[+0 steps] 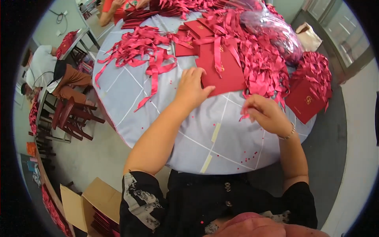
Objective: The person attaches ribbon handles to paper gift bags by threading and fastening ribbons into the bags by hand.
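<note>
A flat red paper bag (231, 75) with a gold mark and a pink ribbon lies at the middle of the round table (185, 138). My left hand (191, 87) grips its left edge, thumb at the lower corner and fingers along the side. To the right of that bag, my right hand (266, 114) is raised over the cloth with its fingers curled. A small pink ribbon end (244, 117) shows at its fingertips. More red bags lie under and behind the first one, partly covered by a heap of pink ribbons (262, 67).
Loose ribbons (140, 43) spread at the far left. A clear plastic sack (272, 29) lies at the back right. Another red bag (308, 100) hangs over the right edge. An open carton (92, 205) and a wooden stool (75, 114) stand left. Two other people sit nearby.
</note>
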A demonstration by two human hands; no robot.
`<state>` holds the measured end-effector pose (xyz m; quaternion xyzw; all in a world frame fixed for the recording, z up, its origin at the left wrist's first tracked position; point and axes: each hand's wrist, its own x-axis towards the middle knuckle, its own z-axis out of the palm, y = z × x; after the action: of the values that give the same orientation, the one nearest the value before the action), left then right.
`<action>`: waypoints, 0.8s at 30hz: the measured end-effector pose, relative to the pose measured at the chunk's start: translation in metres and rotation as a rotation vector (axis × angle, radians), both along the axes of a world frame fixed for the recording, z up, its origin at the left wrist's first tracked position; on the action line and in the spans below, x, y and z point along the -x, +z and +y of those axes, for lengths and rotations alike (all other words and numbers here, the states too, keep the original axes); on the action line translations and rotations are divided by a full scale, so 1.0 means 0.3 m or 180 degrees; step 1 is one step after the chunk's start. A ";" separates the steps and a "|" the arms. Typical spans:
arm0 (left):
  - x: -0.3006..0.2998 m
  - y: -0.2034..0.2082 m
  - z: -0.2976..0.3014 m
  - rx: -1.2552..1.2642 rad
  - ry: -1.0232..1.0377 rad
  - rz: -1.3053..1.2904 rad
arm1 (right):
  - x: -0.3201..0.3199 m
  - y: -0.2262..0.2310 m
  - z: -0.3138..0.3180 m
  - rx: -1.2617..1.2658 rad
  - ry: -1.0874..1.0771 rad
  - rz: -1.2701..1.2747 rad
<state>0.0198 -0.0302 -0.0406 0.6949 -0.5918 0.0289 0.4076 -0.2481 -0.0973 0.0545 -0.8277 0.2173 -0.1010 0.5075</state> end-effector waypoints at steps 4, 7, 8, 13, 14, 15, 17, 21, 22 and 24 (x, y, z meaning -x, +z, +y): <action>0.019 0.030 0.016 -0.0004 -0.0364 0.0124 | -0.177 -0.082 -0.087 0.0352 -0.0080 -0.0419; 0.014 0.061 0.038 -0.0869 -0.0888 0.0594 | -0.266 -0.163 -0.137 0.0790 -0.0397 -0.0814; 0.008 0.070 0.046 -0.1156 -0.0968 0.0624 | -0.281 -0.183 -0.151 0.0848 -0.0623 -0.0816; -0.016 0.086 0.036 -0.0505 -0.0608 0.0411 | -0.240 -0.226 -0.129 0.1452 -0.0100 -0.0344; -0.015 0.083 0.029 -0.0023 -0.0389 0.0278 | -0.235 -0.227 -0.111 0.1617 -0.0074 -0.0281; -0.014 0.077 0.034 -0.0247 -0.0381 0.0106 | -0.230 -0.225 -0.090 0.1724 -0.0061 -0.0226; -0.005 0.066 0.043 -0.0609 -0.0580 -0.0007 | -0.225 -0.214 -0.054 0.1653 -0.0088 -0.0011; 0.002 0.062 0.060 -0.0877 -0.0764 0.0011 | -0.218 -0.175 -0.043 0.1594 0.0204 0.0354; 0.004 0.064 0.061 -0.0952 -0.0781 0.0046 | -0.211 -0.164 -0.052 0.1614 0.0420 0.0351; 0.006 0.068 0.065 -0.0881 -0.0795 0.0018 | -0.196 -0.149 -0.063 0.1528 0.0748 0.0369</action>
<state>0.0179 -0.0108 -0.0203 0.6655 -0.6706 -0.1057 0.3102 -0.1893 -0.1163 0.0100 -0.9482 0.1183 -0.0426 0.2917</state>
